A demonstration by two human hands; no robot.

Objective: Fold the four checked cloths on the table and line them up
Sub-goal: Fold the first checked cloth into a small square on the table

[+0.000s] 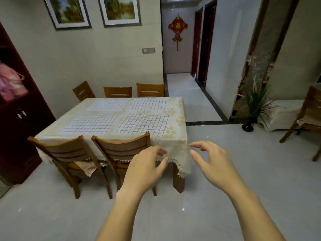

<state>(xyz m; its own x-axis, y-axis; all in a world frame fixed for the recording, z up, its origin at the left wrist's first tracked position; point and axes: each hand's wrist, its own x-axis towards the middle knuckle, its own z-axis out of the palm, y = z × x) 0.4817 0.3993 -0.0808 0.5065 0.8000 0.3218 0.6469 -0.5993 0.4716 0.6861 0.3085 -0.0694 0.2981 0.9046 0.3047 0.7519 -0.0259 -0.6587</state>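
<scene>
Checked cloths [144,123], four, all unfolded and flat on the table [175,141], laid two by two with strips of cream tablecloth [173,112] between them, none touching. Largest first.

Floor [225,171]: pale tiles, fills frame from 3 to 9 o'clock.
Table: left of frame centre, lace-edged tablecloth hanging over its sides.
Dark cabinet [17,127]: at 9 o'clock of the table, pink bag [10,82] on its shelf.
Near chairs [62,152] and [123,148]: pushed in at the table's 6 o'clock side.
Far chairs [117,92]: three at the 12 o'clock side, against the wall.
Side chair [311,112]: well apart, 3 o'clock edge of frame.

Near-left cloth [90,125]: 8 o'clock of tabletop middle.
Near-right cloth [145,126]: 4 o'clock, darker grid lines.
Far-left cloth [108,104]: 11 o'clock.
Far-right cloth [149,103]: 1 o'clock.

Left hand [147,164]: relaxed, fingers loosely curved, holds nothing, in front of the table's near right corner; cannot tell if fingertips touch the tablecloth hem.
Right hand [213,162]: same, fingers spread and slack, nothing held, just beside that corner at its 3 o'clock.

Framed pictures [67,12]: two, wall at 11 o'clock of frame.
Plant in black vase [247,126]: on the floor at 3 o'clock of the table.
Red knot ornament [177,28]: hallway wall, 12 o'clock.
</scene>
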